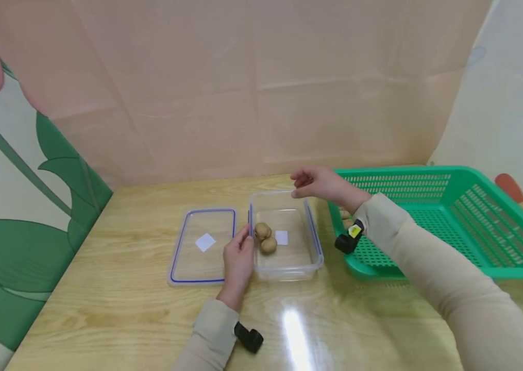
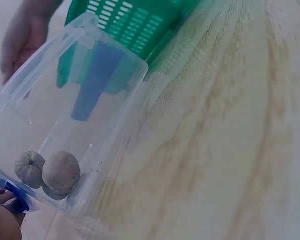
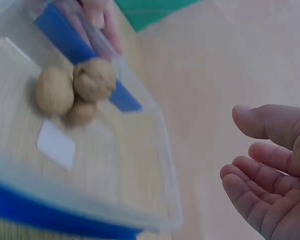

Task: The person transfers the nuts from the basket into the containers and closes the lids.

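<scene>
A clear plastic container (image 1: 298, 257) with blue-edged side flaps stands without its lid on the table. Inside, against its left wall, are a few round, tan, walnut-like things (image 1: 268, 245), one of them wrinkled, beside a white paper square (image 1: 282, 237). My left hand (image 1: 239, 260) grips the container's left side by a blue flap; the left wrist view shows its fingers (image 2: 2, 220) at that flap. Over the far right corner of the container is my right hand (image 1: 319, 183), fingers loosely bent, nothing held. The right wrist view shows the right hand (image 3: 272, 170) apart from the container.
The blue-edged lid (image 1: 203, 275) lies flat left of the container, a white square (image 1: 205, 242) on it. At right stands a large green perforated basket (image 1: 470, 180), with more tan round things (image 1: 346, 214) at its left, partly behind my right wrist. A pink backdrop (image 1: 252, 103) rises behind the table.
</scene>
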### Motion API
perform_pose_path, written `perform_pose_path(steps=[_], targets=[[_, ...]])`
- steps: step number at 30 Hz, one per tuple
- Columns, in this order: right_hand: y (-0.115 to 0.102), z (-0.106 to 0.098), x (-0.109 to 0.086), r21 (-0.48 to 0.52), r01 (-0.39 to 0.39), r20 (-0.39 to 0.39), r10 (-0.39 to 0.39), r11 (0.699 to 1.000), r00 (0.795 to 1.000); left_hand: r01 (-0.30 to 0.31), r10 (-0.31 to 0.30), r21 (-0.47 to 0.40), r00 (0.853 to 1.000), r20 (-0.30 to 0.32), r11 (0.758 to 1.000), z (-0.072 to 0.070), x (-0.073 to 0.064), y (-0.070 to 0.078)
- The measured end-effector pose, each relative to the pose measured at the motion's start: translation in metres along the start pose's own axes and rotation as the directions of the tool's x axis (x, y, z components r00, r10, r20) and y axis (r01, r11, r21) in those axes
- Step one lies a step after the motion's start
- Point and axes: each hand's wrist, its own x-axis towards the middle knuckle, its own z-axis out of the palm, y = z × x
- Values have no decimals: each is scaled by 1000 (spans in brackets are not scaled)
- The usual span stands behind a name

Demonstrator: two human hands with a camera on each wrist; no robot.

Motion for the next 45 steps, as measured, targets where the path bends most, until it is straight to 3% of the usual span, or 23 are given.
perform_pose_path(steps=[5,11,18,21,25,31,45], targets=[[15,-15,-6,-19,-17,-52,16,1000,999,-37,37,3,999,-18,999,-1,1,0],[34,-30,-20,-28,-54,-122,50,998,991,-36,36,-1,999,-15,999,-1,0,0],[57,-45,-34,-39,-76,-137,70,996,988,-41,41,-16,999,-29,999,-1,-1,0],[65,-51,-40,-25,-84,-105,81,996,991,-37,36,-21,999,-28,999,0,0,0],[75,-56,-49,-1,-107,-5,107,994,994,-30,30,-23,999,-22,999,0,0,-1],[93,-61,-54,-26,-121,116,123,992,986,-31,30,-29,999,-18,999,-1,0,-4],[124,-52,-49,-54,-136,206,144,989,968,-44,43,-32,999,-11,999,-2,0,-3]])
